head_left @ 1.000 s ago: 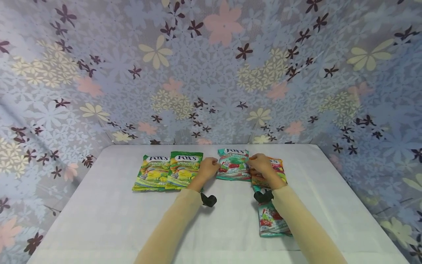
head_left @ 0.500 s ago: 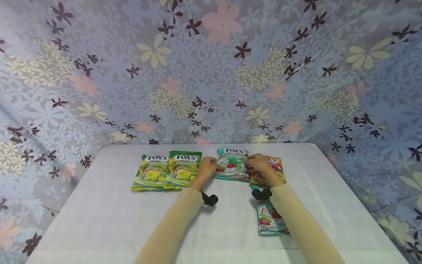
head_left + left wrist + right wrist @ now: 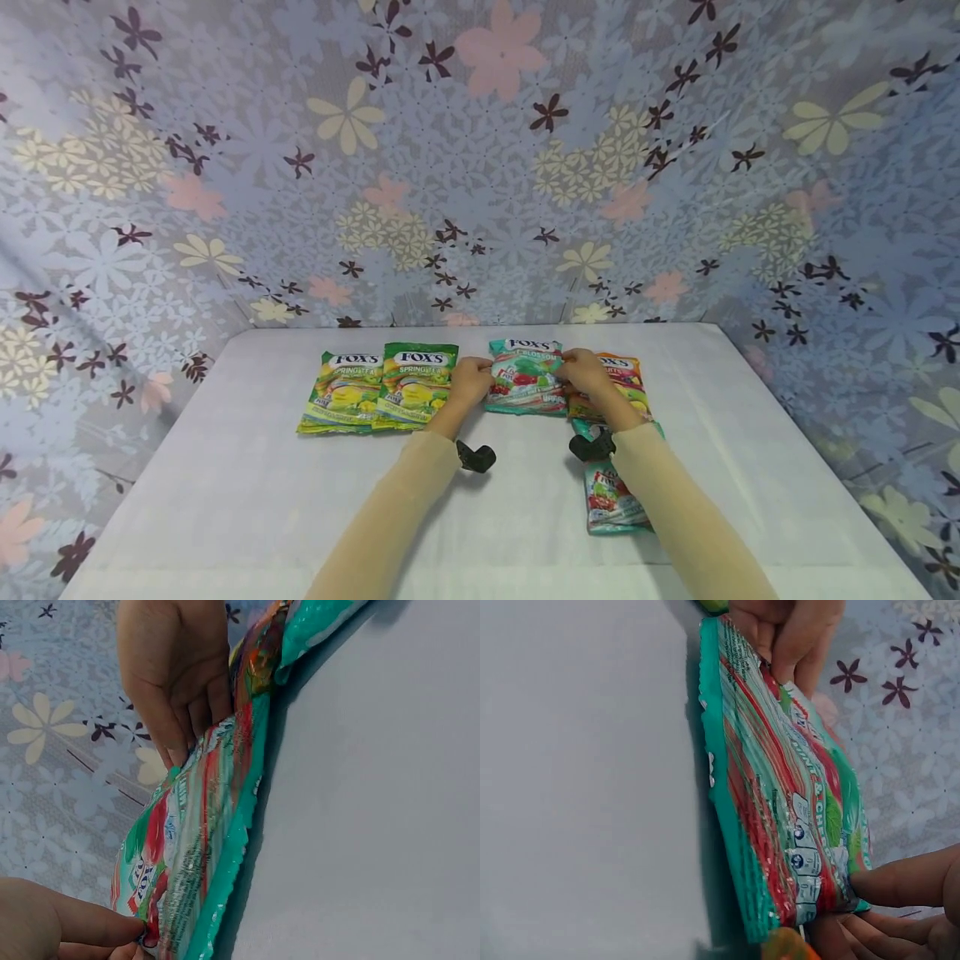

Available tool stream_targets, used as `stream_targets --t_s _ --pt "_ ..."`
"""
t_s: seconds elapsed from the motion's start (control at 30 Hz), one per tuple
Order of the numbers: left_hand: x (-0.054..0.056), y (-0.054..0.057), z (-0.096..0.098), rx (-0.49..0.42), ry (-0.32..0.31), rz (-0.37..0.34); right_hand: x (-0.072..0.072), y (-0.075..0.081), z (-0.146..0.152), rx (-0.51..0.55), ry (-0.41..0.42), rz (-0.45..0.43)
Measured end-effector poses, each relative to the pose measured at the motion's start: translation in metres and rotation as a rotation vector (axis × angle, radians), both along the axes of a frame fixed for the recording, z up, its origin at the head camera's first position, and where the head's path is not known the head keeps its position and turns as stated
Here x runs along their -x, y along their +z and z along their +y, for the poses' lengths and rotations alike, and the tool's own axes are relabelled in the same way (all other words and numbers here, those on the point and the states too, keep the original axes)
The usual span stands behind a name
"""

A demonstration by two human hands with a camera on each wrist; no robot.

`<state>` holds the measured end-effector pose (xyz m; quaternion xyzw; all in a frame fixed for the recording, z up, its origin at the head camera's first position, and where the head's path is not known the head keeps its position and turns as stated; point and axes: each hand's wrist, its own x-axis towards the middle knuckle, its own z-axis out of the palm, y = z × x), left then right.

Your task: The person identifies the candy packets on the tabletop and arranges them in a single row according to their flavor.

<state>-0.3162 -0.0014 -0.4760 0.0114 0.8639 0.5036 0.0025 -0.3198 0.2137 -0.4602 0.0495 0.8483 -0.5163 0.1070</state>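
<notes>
A teal bag of Fox's candy (image 3: pixel 527 379) lies flat near the back of the table, its printed front up. My left hand (image 3: pixel 470 382) pinches its left edge between thumb and fingers. At the opposite edge my right hand (image 3: pixel 588 377) holds the bag with its thumb on top and fingers below, as the right wrist view shows. An orange Fox's candy bag (image 3: pixel 633 385) sits just right of it, partly under my right hand. Nearer to me lies a second teal candy bag (image 3: pixel 606 500), partly hidden by my right forearm.
Two green Fox's candy bags, one left (image 3: pixel 343 393) and one right (image 3: pixel 417 387), overlap to the left of my left hand. A white cloth (image 3: pixel 247 500) covers the table. Flowered fabric (image 3: pixel 480 167) hangs behind and on both sides.
The teal bag has shifted slightly left and toward me between my hands. My right hand has moved a little left with it. The other bags have stayed put.
</notes>
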Motion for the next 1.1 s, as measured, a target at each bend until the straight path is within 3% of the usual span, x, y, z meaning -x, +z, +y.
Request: stream_targets --t_s 0.3,0.57,0.77,1.1 --pt "-0.011 0.0 -0.007 -0.057 0.001 0.015 -0.012 0.006 -0.005 0.072 -0.002 0.029" --pt "-0.026 0.005 -0.012 -0.154 0.001 0.045 -0.022 0.009 -0.011 0.14 -0.066 0.075" --pt "-0.038 0.011 -0.02 -0.183 -0.004 0.021 -0.033 0.015 -0.015 0.194 -0.045 0.116" --pt "-0.056 0.015 -0.037 -0.179 -0.012 0.056 -0.053 0.022 -0.021 0.232 -0.028 0.055"
